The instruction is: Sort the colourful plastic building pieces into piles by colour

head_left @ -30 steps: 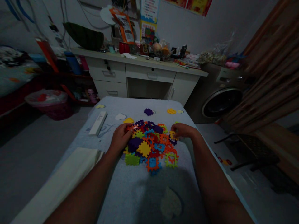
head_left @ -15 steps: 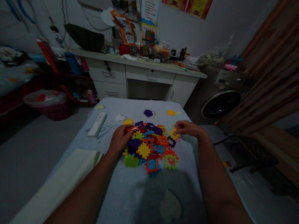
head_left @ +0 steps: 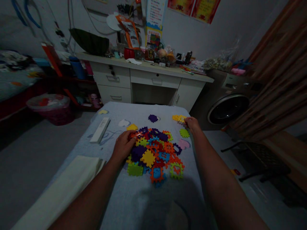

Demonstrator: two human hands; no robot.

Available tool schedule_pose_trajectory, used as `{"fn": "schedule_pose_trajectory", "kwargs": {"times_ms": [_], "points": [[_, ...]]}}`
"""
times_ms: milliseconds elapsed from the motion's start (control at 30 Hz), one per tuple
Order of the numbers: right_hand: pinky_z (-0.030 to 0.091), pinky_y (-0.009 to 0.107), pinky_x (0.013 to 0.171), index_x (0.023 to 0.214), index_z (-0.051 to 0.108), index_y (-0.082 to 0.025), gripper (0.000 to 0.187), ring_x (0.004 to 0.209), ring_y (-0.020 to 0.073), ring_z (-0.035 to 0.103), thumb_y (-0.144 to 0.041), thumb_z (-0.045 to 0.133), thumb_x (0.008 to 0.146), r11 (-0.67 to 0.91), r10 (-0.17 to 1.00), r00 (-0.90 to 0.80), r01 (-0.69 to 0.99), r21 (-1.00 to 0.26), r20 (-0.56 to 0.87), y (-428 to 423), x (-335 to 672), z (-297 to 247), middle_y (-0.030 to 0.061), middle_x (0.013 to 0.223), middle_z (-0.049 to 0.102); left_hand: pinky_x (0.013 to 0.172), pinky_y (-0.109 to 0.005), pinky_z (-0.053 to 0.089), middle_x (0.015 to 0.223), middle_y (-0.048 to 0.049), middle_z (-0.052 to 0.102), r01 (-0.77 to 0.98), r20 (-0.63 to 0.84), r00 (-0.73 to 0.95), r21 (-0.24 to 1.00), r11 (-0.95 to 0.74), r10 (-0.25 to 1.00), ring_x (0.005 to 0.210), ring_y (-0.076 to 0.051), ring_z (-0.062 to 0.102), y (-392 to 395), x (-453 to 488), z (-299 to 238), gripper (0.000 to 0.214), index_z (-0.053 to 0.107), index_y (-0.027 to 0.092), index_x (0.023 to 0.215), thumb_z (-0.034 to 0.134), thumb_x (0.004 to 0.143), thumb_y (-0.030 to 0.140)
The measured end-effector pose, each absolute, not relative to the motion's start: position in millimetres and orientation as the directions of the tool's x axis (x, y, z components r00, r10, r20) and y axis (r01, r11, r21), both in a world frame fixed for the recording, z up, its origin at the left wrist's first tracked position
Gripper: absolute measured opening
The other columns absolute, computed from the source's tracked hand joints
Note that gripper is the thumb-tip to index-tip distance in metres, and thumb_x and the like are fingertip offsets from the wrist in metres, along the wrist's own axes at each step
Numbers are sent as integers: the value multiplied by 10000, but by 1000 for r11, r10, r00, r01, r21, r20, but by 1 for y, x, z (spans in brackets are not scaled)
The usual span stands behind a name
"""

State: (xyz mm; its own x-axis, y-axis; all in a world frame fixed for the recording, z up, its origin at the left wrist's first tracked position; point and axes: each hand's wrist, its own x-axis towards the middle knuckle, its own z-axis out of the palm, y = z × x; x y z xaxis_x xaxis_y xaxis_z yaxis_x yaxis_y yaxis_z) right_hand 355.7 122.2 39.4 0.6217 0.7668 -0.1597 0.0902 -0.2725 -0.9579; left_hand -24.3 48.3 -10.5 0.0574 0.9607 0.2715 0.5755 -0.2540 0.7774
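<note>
A heap of colourful notched plastic building pieces [head_left: 148, 157] lies on the cloth-covered table. My left hand [head_left: 123, 144] rests at the heap's left edge, thumb and fingers closed about an orange building piece [head_left: 138, 134]. Farther out, by the table's far right edge, my right hand [head_left: 192, 123] pinches a yellow building piece [head_left: 182, 118]. This piece is beside or over another yellow piece [head_left: 176, 117]; I cannot tell which. A green piece [head_left: 184, 133] lies just below that hand, and a purple piece [head_left: 153, 118] sits alone at the far middle.
A long white box [head_left: 100, 130] lies on the table's left side, with folded pale cloth [head_left: 74, 174] nearer me. Beyond the table stand a cluttered white desk [head_left: 115, 76] and a washing machine [head_left: 220, 92]. A chair [head_left: 261, 156] is at the right, a pink bin [head_left: 51, 111] at the left.
My right hand has moved away from the heap's right side to the far right, carrying the yellow piece beside the other yellow one. The green piece now shows. My left hand stays put.
</note>
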Motion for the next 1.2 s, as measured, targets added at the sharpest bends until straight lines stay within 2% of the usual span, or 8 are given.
{"fn": "schedule_pose_trajectory", "kwargs": {"times_ms": [167,433,700,833,933,1033,1100,1200], "points": [[325,150,333,692,517,-174,166,341,65,415,-100,661,729,-336,732,640,42,-941,-233,144,359,32,-61,426,464,910,-399,490,1161,-76,674,569,274,52,782,-254,960,1063,-262,614,48,-24,-12,378,651,231,1150,522,838,401],[377,151,333,736,560,-154,147,364,92,479,-28,620,689,-378,697,665,21,-925,-270,151,355,26,-46,427,489,886,-393,497,1161,-79,674,564,270,48,787,-249,962,1051,-265,616,47,-24,-10,378,650,226,1147,524,834,394],[458,160,469,789,593,-176,154,487,77,540,-74,633,680,-239,732,664,44,-970,-150,120,348,35,-50,576,552,892,-402,491,1155,-87,675,575,255,55,782,-240,965,1048,-270,620,46,-23,-6,382,642,214,1151,512,843,399],[463,174,561,837,649,-171,128,621,86,592,-115,632,723,-157,882,471,267,-951,-13,99,333,44,-12,747,655,914,-403,484,1173,-86,669,572,262,52,783,-244,964,1067,-268,615,46,-23,-7,388,639,210,1154,512,841,401],[483,211,688,827,684,-158,108,738,116,621,-118,653,732,-22,997,78,579,-815,28,87,319,50,12,822,695,914,-394,486,1160,-80,676,552,258,53,797,-244,965,1068,-262,617,48,-23,-10,393,636,213,1163,518,843,409],[485,249,778,872,715,-163,173,832,156,636,-105,682,714,108,971,-213,796,-596,-109,80,305,54,27,905,721,887,-383,498,1122,-74,689,530,246,46,816,-232,968,1036,-255,628,49,-23,-13,399,636,217,1172,525,850,424],[480,262,797,920,724,-169,224,876,177,635,-99,689,710,146,952,-252,876,-460,-176,77,297,54,44,973,723,874,-379,503,1111,-71,692,523,246,39,821,-230,968,1021,-253,633,50,-23,-14,402,638,218,1170,532,855,445],[462,259,802,967,722,-171,256,913,187,617,-102,681,724,166,957,-230,932,-321,-175,75,288,52,70,1047,701,864,-374,505,1106,-72,693,517,253,39,823,-236,967,1009,-250,637,50,-24,-16,408,639,216,1167,535,863,467]]}}
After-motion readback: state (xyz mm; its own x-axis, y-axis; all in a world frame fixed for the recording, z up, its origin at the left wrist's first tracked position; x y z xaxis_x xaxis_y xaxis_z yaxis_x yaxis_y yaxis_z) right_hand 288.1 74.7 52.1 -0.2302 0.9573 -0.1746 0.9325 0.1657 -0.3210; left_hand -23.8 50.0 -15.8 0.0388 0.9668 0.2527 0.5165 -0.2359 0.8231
